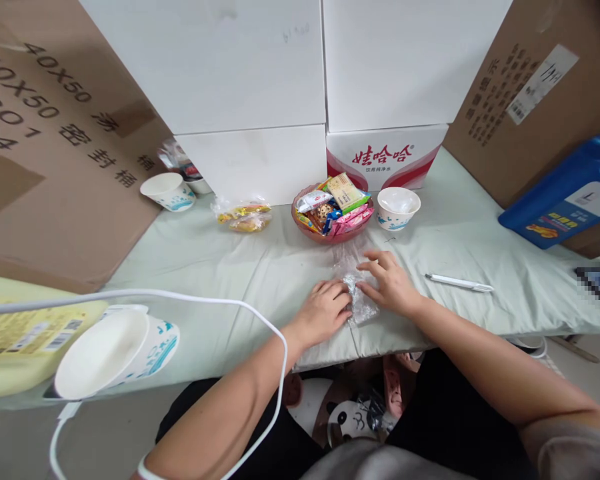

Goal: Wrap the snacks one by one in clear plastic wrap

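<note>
Head view: both hands rest on a clear plastic bag [353, 287] lying flat on the surface [220, 267], near its front edge and just in front of the snack bowl [331, 213]. The left hand [324, 312] lies palm down with fingers curled over the bag's left side, pinching a crumpled bit of plastic. The right hand [391, 283] lies flat with fingers spread, pressing on the bag's right side. The two hands' fingertips nearly meet over the bag.

The bowl is pinkish and full of wrapped snacks. Just right of it stands a paper bowl [399, 207], white with a blue pattern. A white pen [459, 283] lies on the surface right of the right hand, apart from it. Left of the snack bowl lies a small bag of yellow sweets [243, 216], and farther left a paper cup [168, 191] stands. At the near left another paper cup [115, 353] lies on its side, with a white cable [205, 300] arching above it. Cardboard and white boxes [250, 73] line the far side. A blue pouch [565, 197] leans at the right.
</note>
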{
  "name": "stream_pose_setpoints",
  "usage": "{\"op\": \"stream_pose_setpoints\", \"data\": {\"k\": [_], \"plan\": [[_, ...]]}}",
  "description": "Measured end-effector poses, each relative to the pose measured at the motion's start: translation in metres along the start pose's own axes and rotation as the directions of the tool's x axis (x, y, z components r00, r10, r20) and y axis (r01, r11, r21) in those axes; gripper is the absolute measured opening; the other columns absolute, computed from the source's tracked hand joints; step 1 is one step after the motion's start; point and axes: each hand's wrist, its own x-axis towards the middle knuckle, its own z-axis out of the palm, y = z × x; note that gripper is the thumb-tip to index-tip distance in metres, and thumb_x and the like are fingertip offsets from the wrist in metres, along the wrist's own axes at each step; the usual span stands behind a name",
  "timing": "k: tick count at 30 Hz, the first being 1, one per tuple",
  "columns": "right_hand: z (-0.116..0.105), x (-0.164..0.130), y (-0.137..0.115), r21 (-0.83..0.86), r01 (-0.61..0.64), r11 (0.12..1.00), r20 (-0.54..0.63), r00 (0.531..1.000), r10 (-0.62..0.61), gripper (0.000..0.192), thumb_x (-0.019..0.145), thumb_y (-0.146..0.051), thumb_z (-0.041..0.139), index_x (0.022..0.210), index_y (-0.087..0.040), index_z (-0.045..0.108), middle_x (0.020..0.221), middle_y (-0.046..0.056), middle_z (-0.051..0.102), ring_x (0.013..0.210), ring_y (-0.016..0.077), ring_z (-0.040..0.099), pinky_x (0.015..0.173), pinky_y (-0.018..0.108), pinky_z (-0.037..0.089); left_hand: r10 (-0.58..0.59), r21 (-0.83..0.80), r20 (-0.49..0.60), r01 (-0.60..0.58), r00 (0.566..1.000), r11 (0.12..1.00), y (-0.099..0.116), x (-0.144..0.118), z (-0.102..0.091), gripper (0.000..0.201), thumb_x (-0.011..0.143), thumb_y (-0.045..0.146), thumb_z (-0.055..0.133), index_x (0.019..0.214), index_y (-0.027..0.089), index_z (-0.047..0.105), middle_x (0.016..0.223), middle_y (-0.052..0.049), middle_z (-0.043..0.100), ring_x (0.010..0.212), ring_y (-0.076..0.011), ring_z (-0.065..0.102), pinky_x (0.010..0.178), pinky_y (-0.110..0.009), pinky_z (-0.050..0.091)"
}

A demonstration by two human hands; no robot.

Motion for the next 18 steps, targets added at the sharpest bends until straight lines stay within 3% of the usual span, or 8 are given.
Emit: {"op": "stream_pose_setpoints", "data": {"k": [1, 3, 5, 7, 10, 15, 18], "plan": [[-0.008, -0.001, -0.004, 0.023, 0.089, 0.996, 0.106, 0.990, -0.091, 0.026, 0.087, -0.036, 0.060, 0.108, -0.019, 0.060, 0.116, 0.014, 0.057, 0.108, 0.0277, 0.052, 0.093, 0.046, 0.045, 0.006, -0.009, -0.002, -0.006, 1.000, 1.000, -0.001, -0.001, 0.001, 0.018, 0.084, 0.020, 0.061, 0.101, 0.021, 0.066, 0.118, -0.011, 0.062, 0.121, -0.0294, 0.052, 0.103, -0.049, 0.040], [-0.019, -0.004, -0.012, 0.096, 0.236, 0.967, 0.341, 0.905, -0.255, 0.027, 0.084, -0.037, 0.065, 0.103, -0.019, 0.063, 0.104, 0.011, 0.062, 0.099, 0.0246, 0.055, 0.087, 0.039, 0.048, 0.022, -0.029, -0.020, -0.022, 1.000, 0.999, -0.004, -0.002, 0.002, 0.019, 0.087, 0.017, 0.056, 0.103, 0.020, 0.066, 0.119, -0.011, 0.063, 0.120, -0.0282, 0.053, 0.103, -0.048, 0.041], [-0.023, -0.007, -0.019, 0.086, 0.297, 0.951, 0.479, 0.824, -0.301, 0.021, 0.082, -0.030, 0.067, 0.099, -0.018, 0.064, 0.099, 0.010, 0.064, 0.096, 0.0231, 0.056, 0.084, 0.036, 0.048, 0.015, -0.047, -0.052, -0.017, 0.999, 0.999, -0.007, -0.002, 0.002, 0.023, 0.089, 0.014, 0.050, 0.105, 0.020, 0.065, 0.120, -0.011, 0.063, 0.119, -0.0265, 0.054, 0.102, -0.046, 0.042], [-0.021, -0.010, -0.024, -0.015, 0.317, 0.948, 0.516, 0.815, -0.264, 0.012, 0.084, -0.018, 0.061, 0.095, -0.016, 0.064, 0.096, 0.010, 0.064, 0.095, 0.0225, 0.056, 0.083, 0.035, 0.047, -0.009, -0.068, -0.089, 0.003, 0.996, 0.998, -0.009, -0.001, 0.003, 0.026, 0.091, 0.014, 0.046, 0.109, 0.019, 0.064, 0.124, -0.011, 0.062, 0.119, -0.0257, 0.054, 0.102, -0.046, 0.042], [-0.019, -0.013, -0.031, -0.119, 0.351, 0.929, 0.543, 0.806, -0.234, 0.016, 0.087, -0.009, 0.050, 0.088, -0.016, 0.064, 0.087, 0.009, 0.065, 0.085, 0.0206, 0.057, 0.077, 0.033, 0.045, -0.049, -0.090, -0.116, 0.039, 0.992, 0.995, -0.011, 0.001, 0.006, 0.026, 0.093, 0.021, 0.047, 0.113, 0.020, 0.063, 0.131, -0.011, 0.059, 0.127, -0.0270, 0.049, 0.106, -0.048, 0.038], [-0.028, -0.017, -0.043, 0.008, 0.350, 0.937, 0.553, 0.779, -0.295, 0.016, 0.085, -0.008, 0.049, 0.087, -0.017, 0.062, 0.082, 0.006, 0.065, 0.076, 0.0176, 0.057, 0.071, 0.029, 0.042, -0.019, -0.070, -0.029, 0.017, 0.999, 0.997, -0.007, 0.001, 0.007, 0.025, 0.091, 0.027, 0.054, 0.114, 0.023, 0.063, 0.133, -0.009, 0.059, 0.131, -0.0275, 0.046, 0.108, -0.050, 0.032], [-0.029, -0.014, -0.038, 0.084, 0.244, 0.966, 0.503, 0.827, -0.253, 0.019, 0.086, -0.010, 0.047, 0.093, -0.018, 0.063, 0.083, 0.006, 0.066, 0.076, 0.0173, 0.060, 0.070, 0.028, 0.042, 0.014, -0.089, -0.007, -0.014, 1.000, 0.996, -0.004, -0.001, 0.007, 0.029, 0.088, 0.023, 0.054, 0.117, 0.024, 0.062, 0.133, -0.009, 0.060, 0.131, -0.0271, 0.046, 0.109, -0.049, 0.031]]}}
